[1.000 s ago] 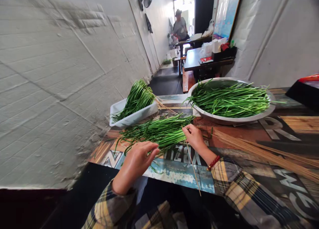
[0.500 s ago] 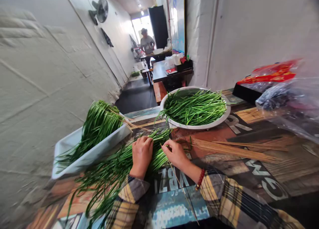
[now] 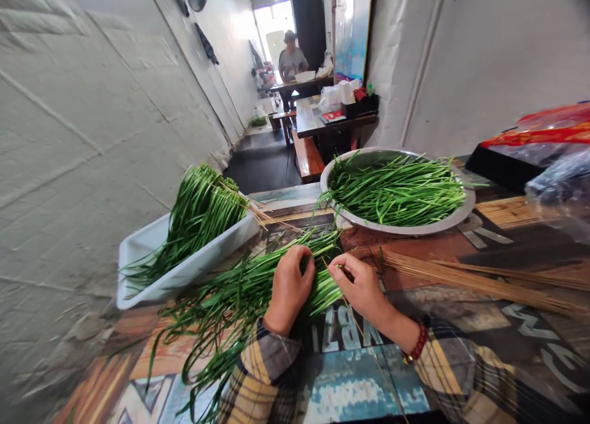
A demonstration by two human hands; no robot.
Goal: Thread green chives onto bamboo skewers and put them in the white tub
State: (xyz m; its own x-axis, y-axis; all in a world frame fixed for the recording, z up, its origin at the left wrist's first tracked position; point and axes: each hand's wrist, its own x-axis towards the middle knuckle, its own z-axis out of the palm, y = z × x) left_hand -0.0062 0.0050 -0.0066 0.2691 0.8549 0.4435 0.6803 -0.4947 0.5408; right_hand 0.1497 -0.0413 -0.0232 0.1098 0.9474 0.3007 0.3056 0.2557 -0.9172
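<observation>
Loose garlic chives [image 3: 230, 301] lie in a long pile across the table, stems to the right, leaves trailing left. My left hand [image 3: 291, 286] is over the pile, its fingers curled closed on chives, the tips partly hidden. My right hand [image 3: 362, 286] pinches a thin bamboo skewer [image 3: 369, 344] near its upper tip, beside the stems. The skewer slants down toward the table's front edge. A white tray [image 3: 193, 261] on the left holds bunched chives threaded on skewers [image 3: 207, 196].
A metal bowl [image 3: 405, 229] full of chives [image 3: 396, 190] stands at the back right. Several loose bamboo skewers [image 3: 456, 276] lie right of my hands. Plastic packaging [image 3: 562, 172] sits at the far right. Beyond, a person [image 3: 292, 61] stands behind another table.
The view has shifted, so the table's things appear farther right. My left fingers look more drawn in toward the thumb. The right hand keeps its pinch on the skewer.
</observation>
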